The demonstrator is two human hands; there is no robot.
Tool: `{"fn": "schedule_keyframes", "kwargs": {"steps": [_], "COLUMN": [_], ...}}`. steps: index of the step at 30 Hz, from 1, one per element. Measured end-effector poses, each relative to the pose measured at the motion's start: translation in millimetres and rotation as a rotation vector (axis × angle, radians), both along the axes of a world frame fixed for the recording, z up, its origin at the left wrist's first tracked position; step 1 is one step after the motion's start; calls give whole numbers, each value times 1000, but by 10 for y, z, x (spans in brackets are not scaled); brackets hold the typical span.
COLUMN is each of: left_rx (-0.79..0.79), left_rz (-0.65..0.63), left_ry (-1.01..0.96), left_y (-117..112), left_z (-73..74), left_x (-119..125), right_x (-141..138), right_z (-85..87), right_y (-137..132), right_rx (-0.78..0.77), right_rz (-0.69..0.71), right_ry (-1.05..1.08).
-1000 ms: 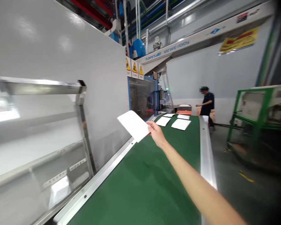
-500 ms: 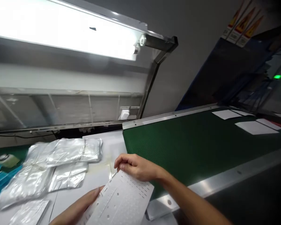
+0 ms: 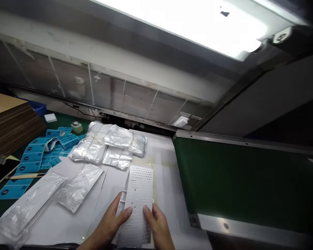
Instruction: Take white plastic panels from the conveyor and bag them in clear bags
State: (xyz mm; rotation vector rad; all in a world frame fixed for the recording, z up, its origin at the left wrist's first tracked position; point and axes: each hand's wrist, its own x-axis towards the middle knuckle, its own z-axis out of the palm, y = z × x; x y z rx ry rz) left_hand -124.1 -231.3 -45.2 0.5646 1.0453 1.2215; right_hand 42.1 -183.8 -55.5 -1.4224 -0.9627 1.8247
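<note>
A white perforated plate (image 3: 138, 203), with rows of small slots and round holes, stands lengthwise in front of me. My left hand (image 3: 111, 222) grips its left edge and my right hand (image 3: 156, 225) grips its right edge. Something thin and pale shows beneath the plate's left edge, but I cannot tell what it is. Left of my hands lie two similar plates wrapped in clear plastic (image 3: 79, 185). Silvery plastic bags (image 3: 106, 146) are piled beyond them on the white work surface (image 3: 161, 152).
A green conveyor belt (image 3: 240, 180) with a metal rim runs along the right. Blue printed cards (image 3: 33, 159), a small bottle (image 3: 77, 127) and stacked cardboard sheets (image 3: 7, 121) sit at the left. A bright lamp (image 3: 187, 24) hangs behind a glass panel above.
My view has swung from the belt down to the work surface. My right hand no longer holds the white sheet over the belt. Both hands now hold the plate, turned lengthwise.
</note>
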Motion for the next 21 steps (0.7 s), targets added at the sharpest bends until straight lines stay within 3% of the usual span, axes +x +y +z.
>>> {"fn": "schedule_keyframes", "kwargs": {"steps": [4, 8, 14, 18, 21], "left_rx": [-41, -91, 1, -45, -89], "left_rz": [73, 153, 185, 187, 201], "left_ry": [-33, -156, -183, -236, -294], "left_y": [-125, -205, -220, -237, -252], "left_z": [-14, 10, -58, -180, -279], "left_x": [-112, -188, -274, -365, -417], "right_x": [-223, -212, -482, -616, -646], "right_z": [-98, -38, -139, -291, -403], "right_y": [-188, -133, -246, -330, -358], "right_rx": [-217, -251, -114, 22, 10], "right_rz": [-117, -129, -43, 20, 28], "right_ry": [190, 160, 60, -68, -114]}}
